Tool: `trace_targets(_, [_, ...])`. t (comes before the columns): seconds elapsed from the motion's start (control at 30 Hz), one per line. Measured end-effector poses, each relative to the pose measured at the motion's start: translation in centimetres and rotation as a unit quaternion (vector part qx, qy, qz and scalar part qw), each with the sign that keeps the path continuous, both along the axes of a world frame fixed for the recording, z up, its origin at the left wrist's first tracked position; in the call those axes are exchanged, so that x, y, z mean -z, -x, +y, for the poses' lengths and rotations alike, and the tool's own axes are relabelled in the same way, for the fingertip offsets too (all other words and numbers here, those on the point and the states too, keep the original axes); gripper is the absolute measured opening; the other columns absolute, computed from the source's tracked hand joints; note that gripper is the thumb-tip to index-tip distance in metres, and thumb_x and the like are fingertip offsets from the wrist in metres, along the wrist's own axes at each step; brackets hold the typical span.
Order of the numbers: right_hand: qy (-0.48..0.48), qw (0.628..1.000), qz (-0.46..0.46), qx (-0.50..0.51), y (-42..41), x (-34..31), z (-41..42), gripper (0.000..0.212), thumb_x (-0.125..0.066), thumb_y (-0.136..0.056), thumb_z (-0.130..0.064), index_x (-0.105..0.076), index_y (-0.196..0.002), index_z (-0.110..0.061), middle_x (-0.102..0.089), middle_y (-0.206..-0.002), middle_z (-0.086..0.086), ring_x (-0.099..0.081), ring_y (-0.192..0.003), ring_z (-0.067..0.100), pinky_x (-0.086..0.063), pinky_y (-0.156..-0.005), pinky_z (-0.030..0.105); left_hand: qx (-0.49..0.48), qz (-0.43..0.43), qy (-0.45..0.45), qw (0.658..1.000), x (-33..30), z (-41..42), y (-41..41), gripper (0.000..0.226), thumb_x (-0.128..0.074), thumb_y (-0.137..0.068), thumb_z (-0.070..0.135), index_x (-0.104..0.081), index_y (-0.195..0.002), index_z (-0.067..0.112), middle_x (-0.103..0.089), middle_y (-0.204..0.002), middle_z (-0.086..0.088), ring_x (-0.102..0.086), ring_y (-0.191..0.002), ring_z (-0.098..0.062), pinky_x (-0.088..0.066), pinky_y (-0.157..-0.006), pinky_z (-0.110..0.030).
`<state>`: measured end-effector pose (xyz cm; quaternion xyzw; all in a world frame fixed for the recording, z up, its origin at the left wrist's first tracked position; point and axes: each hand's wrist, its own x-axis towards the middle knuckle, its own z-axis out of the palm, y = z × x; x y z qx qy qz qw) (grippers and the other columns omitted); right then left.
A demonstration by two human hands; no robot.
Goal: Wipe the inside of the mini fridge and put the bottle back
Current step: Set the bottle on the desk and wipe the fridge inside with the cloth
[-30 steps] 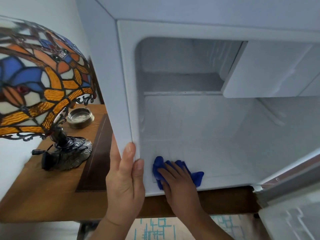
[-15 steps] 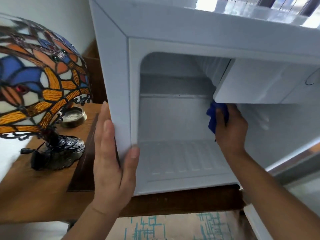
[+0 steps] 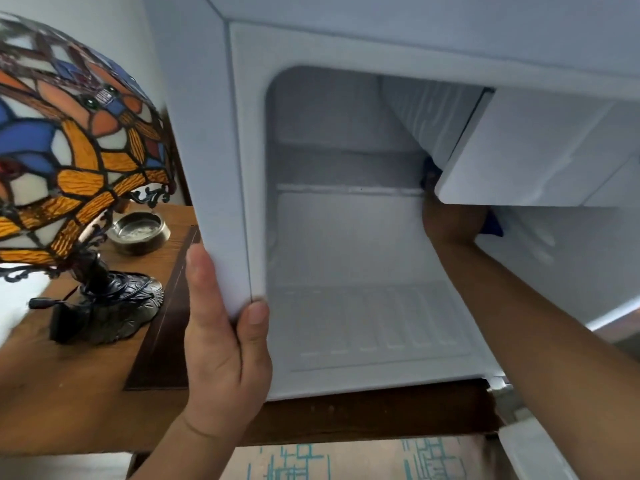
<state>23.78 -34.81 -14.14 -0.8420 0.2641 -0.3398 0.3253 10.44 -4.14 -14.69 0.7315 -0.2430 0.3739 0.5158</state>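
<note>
The white mini fridge (image 3: 242, 168) stands open on a wooden table, its inside bare. My left hand (image 3: 225, 341) grips the fridge's front left edge, thumb on the inner frame. My right hand (image 3: 450, 223) reaches deep inside, up under the white freezer box (image 3: 526, 150), and is shut on a blue cloth (image 3: 491, 225). Only small bits of the cloth show beside the hand and at the box's corner. No bottle is in view.
A stained-glass lamp (image 3: 69, 150) with a dark metal base (image 3: 110, 306) stands left of the fridge on the wooden table (image 3: 69, 393). A small metal dish (image 3: 140, 230) sits behind it. The open fridge door (image 3: 540, 452) is at the lower right.
My right hand carried the blue cloth from the fridge floor up to the underside of the freezer box and pushed further behind it. My left hand kept hold of the fridge edge.
</note>
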Motion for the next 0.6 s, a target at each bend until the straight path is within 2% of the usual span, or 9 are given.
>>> trace_targets(0.03, [0.019,0.999,-0.026,0.015,-0.4,0.5,0.1,0.05,-0.054,-0.105,-0.02,-0.047,-0.148,0.004,-0.048,-0.154,0.023,-0.043,-0.146,0.036,-0.023,-0.113,0.014,0.009,-0.012,0.006,1.0,0.2,-0.1,-0.1,0.057,-0.029,-0.112,0.039,0.004,-0.157,0.051,-0.013,-0.161,0.038,-0.031,-0.137,0.016,-0.032,-0.11,-0.007])
trace_targets(0.13, [0.217,0.969,-0.092,0.074,-1.7,2.2,1.2,0.048,-0.045,-0.106,-0.033,-0.06,-0.14,-0.002,-0.062,-0.141,0.021,-0.055,-0.134,0.04,-0.028,-0.121,0.044,0.019,-0.034,0.018,0.999,0.7,-0.1,-0.1,0.058,-0.031,-0.111,0.043,0.003,-0.156,0.054,-0.016,-0.165,0.031,-0.032,-0.146,0.004,-0.035,-0.116,-0.018])
trace_targets(0.23, [0.284,0.94,-0.159,0.099,-2.5,2.6,1.4,0.047,-0.05,-0.106,-0.036,-0.065,-0.131,0.0,-0.069,-0.128,0.021,-0.064,-0.123,0.039,-0.037,-0.117,0.052,0.001,-0.008,0.024,1.0,0.8,0.3,-0.1,0.057,-0.035,-0.109,0.05,0.0,-0.153,0.063,-0.016,-0.17,-0.004,-0.026,-0.155,-0.041,-0.032,-0.12,-0.065])
trace_targets(0.3, [0.313,0.928,-0.177,0.101,-2.5,3.0,0.7,0.04,-0.06,-0.099,-0.026,-0.066,-0.127,0.002,-0.071,-0.123,0.023,-0.066,-0.118,0.04,-0.039,-0.116,0.055,-0.027,-0.011,0.013,0.999,1.0,0.2,-0.4,0.056,-0.037,-0.108,0.053,-0.004,-0.151,0.066,-0.018,-0.169,-0.019,-0.027,-0.153,-0.049,-0.029,-0.117,-0.072])
trace_targets(0.37, [0.316,0.932,-0.156,0.089,-2.4,3.4,-0.2,0.043,-0.057,-0.099,-0.029,-0.065,-0.128,0.0,-0.069,-0.125,0.023,-0.064,-0.12,0.041,-0.038,-0.115,0.058,-0.047,-0.023,0.009,0.999,1.4,-0.1,-0.7,0.054,-0.037,-0.107,0.054,-0.008,-0.151,0.066,-0.029,-0.166,-0.019,-0.035,-0.149,-0.047,-0.032,-0.117,-0.069])
trace_targets(0.4, [0.306,0.937,-0.145,0.087,-2.3,3.5,-0.7,0.045,-0.054,-0.1,-0.032,-0.064,-0.129,-0.001,-0.068,-0.127,0.024,-0.063,-0.121,0.042,-0.039,-0.113,0.059,-0.056,-0.036,0.007,0.998,1.6,-0.2,-0.6,0.053,-0.037,-0.108,0.051,-0.01,-0.153,0.062,-0.032,-0.166,-0.011,-0.037,-0.15,-0.043,-0.033,-0.12,-0.063])
trace_targets(0.47, [0.305,0.936,-0.145,0.095,-1.9,3.5,-1.8,0.044,-0.05,-0.101,-0.033,-0.065,-0.128,-0.002,-0.068,-0.126,0.024,-0.063,-0.119,0.043,-0.044,-0.108,0.059,-0.088,-0.088,-0.033,0.992,2.3,-0.3,-0.5,0.057,-0.039,-0.109,0.04,-0.014,-0.16,0.046,-0.028,-0.167,0.017,-0.033,-0.154,-0.017,-0.027,-0.127,-0.035])
trace_targets(0.53, [0.321,0.929,-0.152,0.109,-1.7,3.3,-2.4,0.043,-0.049,-0.101,-0.033,-0.066,-0.128,-0.004,-0.068,-0.125,0.024,-0.064,-0.116,0.043,-0.047,-0.102,0.058,-0.108,-0.111,-0.057,0.986,2.6,-0.4,-0.7,0.054,-0.039,-0.109,0.035,-0.017,-0.158,0.031,-0.014,-0.16,0.039,-0.02,-0.151,0.011,-0.018,-0.123,-0.013])
trace_targets(0.6, [0.335,0.924,-0.143,0.117,-1.9,3.3,-2.2,0.044,-0.049,-0.102,-0.036,-0.066,-0.13,-0.006,-0.068,-0.126,0.023,-0.064,-0.116,0.044,-0.046,-0.103,0.059,-0.078,-0.102,-0.024,0.991,2.6,-0.5,-0.9,0.054,-0.038,-0.11,0.042,-0.016,-0.159,0.039,-0.016,-0.161,0.04,-0.02,-0.154,0.004,-0.018,-0.125,-0.017])
